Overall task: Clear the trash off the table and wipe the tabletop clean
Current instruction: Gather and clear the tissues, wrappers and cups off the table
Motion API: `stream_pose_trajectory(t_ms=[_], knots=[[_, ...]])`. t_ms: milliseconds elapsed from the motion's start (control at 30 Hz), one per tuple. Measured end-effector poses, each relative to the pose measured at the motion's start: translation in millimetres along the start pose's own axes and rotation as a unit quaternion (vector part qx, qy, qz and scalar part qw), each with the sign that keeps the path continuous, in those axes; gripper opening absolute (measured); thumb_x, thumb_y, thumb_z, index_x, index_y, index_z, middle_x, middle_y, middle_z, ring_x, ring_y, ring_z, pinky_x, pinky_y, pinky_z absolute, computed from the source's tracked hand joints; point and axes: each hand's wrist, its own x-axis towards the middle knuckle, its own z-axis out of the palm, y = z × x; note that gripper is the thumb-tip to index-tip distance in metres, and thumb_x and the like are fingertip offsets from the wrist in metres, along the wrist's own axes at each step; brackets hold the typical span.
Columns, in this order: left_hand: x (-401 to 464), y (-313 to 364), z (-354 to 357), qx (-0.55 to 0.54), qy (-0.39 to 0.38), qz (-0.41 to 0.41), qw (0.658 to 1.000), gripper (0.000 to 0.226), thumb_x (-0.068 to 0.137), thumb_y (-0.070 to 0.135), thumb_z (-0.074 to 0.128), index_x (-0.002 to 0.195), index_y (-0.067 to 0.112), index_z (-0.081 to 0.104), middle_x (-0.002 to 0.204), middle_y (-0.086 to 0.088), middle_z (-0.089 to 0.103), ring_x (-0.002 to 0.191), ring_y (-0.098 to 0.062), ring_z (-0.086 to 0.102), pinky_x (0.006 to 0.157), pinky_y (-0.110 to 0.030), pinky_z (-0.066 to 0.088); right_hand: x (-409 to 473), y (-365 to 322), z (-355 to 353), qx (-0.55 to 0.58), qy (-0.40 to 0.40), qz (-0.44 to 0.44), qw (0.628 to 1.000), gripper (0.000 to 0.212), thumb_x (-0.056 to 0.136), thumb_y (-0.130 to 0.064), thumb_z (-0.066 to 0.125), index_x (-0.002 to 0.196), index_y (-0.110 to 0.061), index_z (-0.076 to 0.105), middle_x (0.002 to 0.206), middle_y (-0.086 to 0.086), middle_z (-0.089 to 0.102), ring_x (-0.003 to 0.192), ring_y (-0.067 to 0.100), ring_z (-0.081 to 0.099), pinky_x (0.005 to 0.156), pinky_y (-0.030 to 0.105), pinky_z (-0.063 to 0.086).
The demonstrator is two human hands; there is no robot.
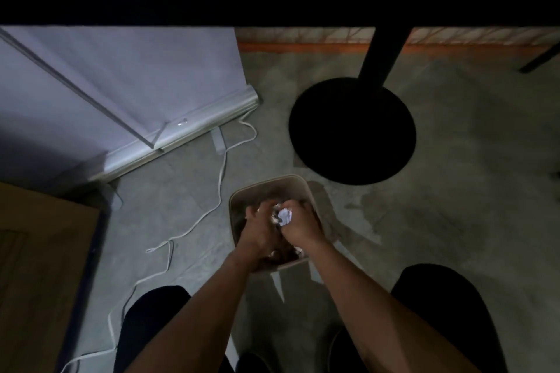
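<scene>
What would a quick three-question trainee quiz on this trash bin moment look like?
1. True or false: both hands are over the bin.
2. What lies between the left hand and the right hand? A) crumpled paper B) a cloth C) a bottle
3. Fill in: the white cable lies on the ____, to the left of the bin.

Key: 1 true; 2 A; 3 floor.

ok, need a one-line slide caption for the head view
Both hands, left and right, hold crumpled paper over a beige bin on the floor beside the table's black base.
</scene>
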Motion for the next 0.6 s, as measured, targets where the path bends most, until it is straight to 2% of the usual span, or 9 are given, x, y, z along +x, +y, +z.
stream_pose_trajectory(t_ms=[67,133,233,333,433,533,600], knots=[[11,-11,4,0.030,-0.014,0.003,0.999,0.090,0.083,0.019,0.080,0.155,0.013,0.027,0.154,-0.015,0.031,0.139,-0.038,0.029,0.113,-0.032,0.027,4,1,2,-0.020,-0.013,-0.005,1.000,0.046,0.085,-0.023,0.066,0.130,-0.028,0.055,0.138,0.010,0.048,0.127,0.031,0.051,0.106,0.037,0.043],[19,-22,10,0.053,-0.030,0.001,0.998,0.088,0.089,0.020,0.073,0.159,0.017,0.018,0.162,-0.015,0.018,0.144,-0.036,0.026,0.114,-0.030,0.024,10,7,7,-0.037,-0.023,-0.009,0.999,0.060,0.089,-0.024,0.064,0.144,-0.029,0.044,0.150,0.010,0.037,0.137,0.032,0.040,0.112,0.040,0.037],[25,-35,15,0.043,-0.030,-0.008,0.999,0.093,0.089,0.026,0.073,0.160,0.021,0.014,0.164,-0.018,0.006,0.150,-0.036,0.024,0.117,-0.031,0.025,18,16,15,-0.056,-0.023,-0.019,0.998,0.063,0.092,-0.029,0.059,0.150,-0.032,0.035,0.158,0.007,0.028,0.142,0.030,0.034,0.115,0.041,0.034],[30,-42,16,0.065,-0.031,0.008,0.997,0.101,0.082,0.033,0.074,0.161,0.019,0.012,0.166,-0.017,0.009,0.155,-0.032,0.005,0.119,-0.030,0.021,24,15,13,-0.052,-0.020,-0.039,0.998,0.061,0.094,-0.030,0.058,0.151,-0.026,0.036,0.158,0.008,0.031,0.144,0.027,0.032,0.116,0.038,0.031],[27,-35,9,0.053,-0.016,0.017,0.998,0.099,0.084,0.026,0.078,0.161,0.023,0.015,0.167,-0.015,-0.001,0.155,-0.031,0.010,0.119,-0.031,0.026,21,6,1,-0.046,-0.018,-0.052,0.997,0.063,0.092,-0.021,0.060,0.150,-0.023,0.037,0.156,0.010,0.036,0.145,0.027,0.032,0.117,0.034,0.029],[6,-19,-7,0.032,-0.022,0.022,0.999,0.110,0.075,0.023,0.086,0.161,0.023,0.017,0.168,-0.012,-0.002,0.155,-0.031,0.010,0.120,-0.036,0.026,1,-8,-17,-0.016,-0.024,-0.048,0.998,0.061,0.092,-0.021,0.061,0.149,-0.024,0.040,0.153,0.008,0.041,0.140,0.026,0.039,0.114,0.033,0.034],[-13,-7,-18,0.037,-0.028,0.033,0.998,0.115,0.069,0.036,0.086,0.160,0.022,0.017,0.168,-0.009,0.003,0.155,-0.033,0.008,0.122,-0.041,0.022,-19,-17,-30,0.012,-0.036,-0.042,0.998,0.063,0.091,-0.019,0.064,0.149,-0.024,0.040,0.151,0.005,0.045,0.136,0.023,0.045,0.110,0.029,0.037]])
